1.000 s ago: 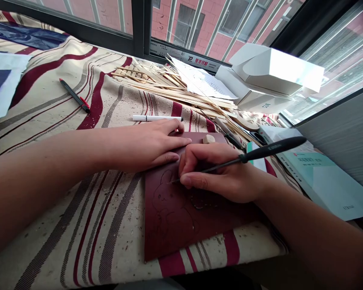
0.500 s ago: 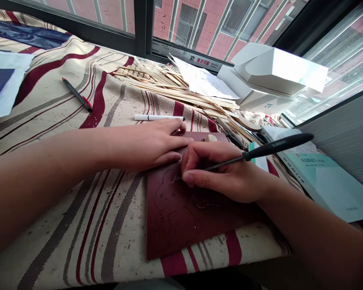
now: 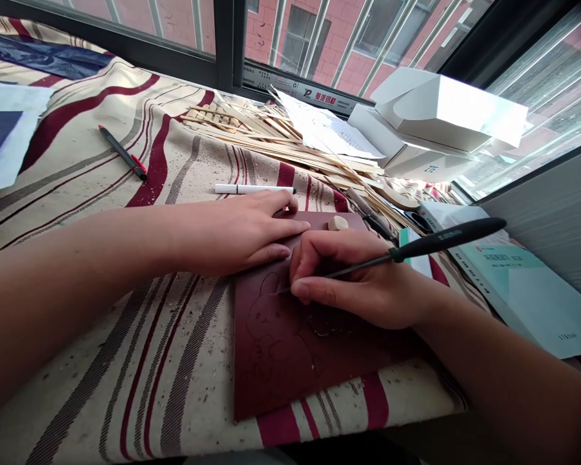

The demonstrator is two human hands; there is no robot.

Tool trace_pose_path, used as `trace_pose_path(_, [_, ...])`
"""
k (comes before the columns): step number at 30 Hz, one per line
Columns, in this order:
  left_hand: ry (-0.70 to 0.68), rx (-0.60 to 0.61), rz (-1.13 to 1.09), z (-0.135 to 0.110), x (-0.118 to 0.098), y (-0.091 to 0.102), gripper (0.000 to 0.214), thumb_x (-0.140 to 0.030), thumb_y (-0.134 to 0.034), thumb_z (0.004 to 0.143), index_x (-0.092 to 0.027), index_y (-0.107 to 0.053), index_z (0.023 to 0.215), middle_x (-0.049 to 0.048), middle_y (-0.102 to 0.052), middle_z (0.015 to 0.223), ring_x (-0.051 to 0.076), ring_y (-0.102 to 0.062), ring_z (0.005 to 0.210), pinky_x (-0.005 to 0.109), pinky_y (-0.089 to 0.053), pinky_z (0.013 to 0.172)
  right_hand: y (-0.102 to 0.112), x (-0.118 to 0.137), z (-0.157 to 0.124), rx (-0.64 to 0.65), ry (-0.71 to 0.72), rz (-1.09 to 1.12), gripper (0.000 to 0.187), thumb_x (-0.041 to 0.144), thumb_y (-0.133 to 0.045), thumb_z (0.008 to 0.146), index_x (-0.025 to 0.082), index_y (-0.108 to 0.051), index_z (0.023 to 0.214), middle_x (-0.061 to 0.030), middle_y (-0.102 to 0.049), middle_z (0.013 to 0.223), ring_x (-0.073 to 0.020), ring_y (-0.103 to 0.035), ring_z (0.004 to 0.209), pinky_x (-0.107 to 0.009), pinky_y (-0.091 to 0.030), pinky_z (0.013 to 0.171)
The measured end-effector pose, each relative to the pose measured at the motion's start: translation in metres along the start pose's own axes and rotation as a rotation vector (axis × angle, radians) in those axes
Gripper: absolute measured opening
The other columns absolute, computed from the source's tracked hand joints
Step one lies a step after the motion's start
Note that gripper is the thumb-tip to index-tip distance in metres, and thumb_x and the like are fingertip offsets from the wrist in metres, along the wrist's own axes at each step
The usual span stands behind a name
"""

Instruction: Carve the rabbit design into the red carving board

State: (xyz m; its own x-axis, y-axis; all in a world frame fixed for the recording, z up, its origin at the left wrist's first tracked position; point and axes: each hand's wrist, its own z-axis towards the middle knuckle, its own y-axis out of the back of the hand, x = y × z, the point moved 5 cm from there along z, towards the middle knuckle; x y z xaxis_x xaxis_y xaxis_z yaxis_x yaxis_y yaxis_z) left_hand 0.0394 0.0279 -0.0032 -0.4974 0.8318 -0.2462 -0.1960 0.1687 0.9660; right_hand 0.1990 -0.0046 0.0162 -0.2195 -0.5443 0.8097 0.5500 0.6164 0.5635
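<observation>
Dark red sheet (image 3: 290,368) lies on a striped cloth (image 3: 184,368), a rabbit outline scored into it, directly under the right hand (image 3: 353,278). That hand is curled in a pen grip around a black-handled scriber (image 3: 445,240), its thin steel tip at the rabbit's head. The left hand (image 3: 237,236) lies flat and open across the sheet's upper edge, gripping nothing. Just past its fingertips sit a pale block (image 3: 337,223) and a white marker (image 3: 254,189); thin wooden strips (image 3: 290,145) are piled farther beyond, and a teal-covered book (image 3: 523,290) lies right of the right hand.
</observation>
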Motion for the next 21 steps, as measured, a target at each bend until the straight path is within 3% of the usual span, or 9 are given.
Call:
trace_pose_path(13, [0.02, 0.008, 0.019, 0.0, 0.0, 0.001, 0.056, -0.054, -0.04, 0.112, -0.026, -0.065, 0.153, 0.0178, -0.058, 0.155, 0.035, -0.06, 0.14, 0.051, -0.046, 0.127, -0.001, 0.002, 0.002, -0.005, 0.028, -0.018, 0.019, 0.021, -0.076, 0.1, 0.014, -0.069, 0.084, -0.0028, -0.076, 0.083, -0.0103, -0.067, 0.075, -0.021, -0.054, 0.07])
trace_pose_path(18, [0.027, 0.006, 0.019, 0.0, 0.003, 0.0, 0.062, -0.057, -0.036, 0.111, -0.026, -0.062, 0.158, 0.0185, -0.055, 0.16, 0.036, -0.057, 0.146, 0.051, -0.045, 0.13, -0.006, 0.0, 0.003, -0.012, 0.046, 0.072, 0.015, 0.018, -0.078, 0.098, 0.014, -0.07, 0.086, -0.0022, -0.077, 0.082, -0.0098, -0.069, 0.075, -0.02, -0.055, 0.071])
trace_pose_path(21, [0.038, 0.041, -0.019, -0.004, 0.004, 0.001, 0.067, -0.066, -0.032, 0.11, -0.03, -0.064, 0.156, 0.0166, -0.054, 0.164, 0.037, -0.058, 0.147, 0.054, -0.046, 0.129, 0.004, 0.001, 0.003, -0.078, 0.084, 0.134, 0.018, 0.023, -0.082, 0.096, 0.015, -0.071, 0.085, -0.0019, -0.077, 0.082, -0.0117, -0.07, 0.076, -0.024, -0.056, 0.073])
